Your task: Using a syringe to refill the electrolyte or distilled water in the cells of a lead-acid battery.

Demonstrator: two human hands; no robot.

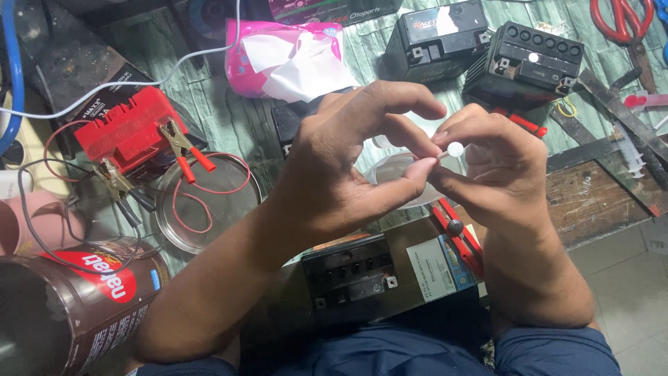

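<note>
Hands meet above a black battery (pixel 355 275): left hand (pixel 341 167) and right hand (pixel 497 170) pinch a small white cap (pixel 455 149), perhaps a plug; red cutter (pixel 459 237) near right.

L hand (pixel 341 167) | R hand (pixel 487 163) | both hands raised, fingertips pinched together (forearms angled inward)

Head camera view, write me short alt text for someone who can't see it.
Two bare hands, left hand and right hand, meet over a cluttered workbench, pinching a small white round-tipped piece between their fingers. Black batteries sit behind; a red battery with clamps, a glass dish and a brown can lie left.
</note>
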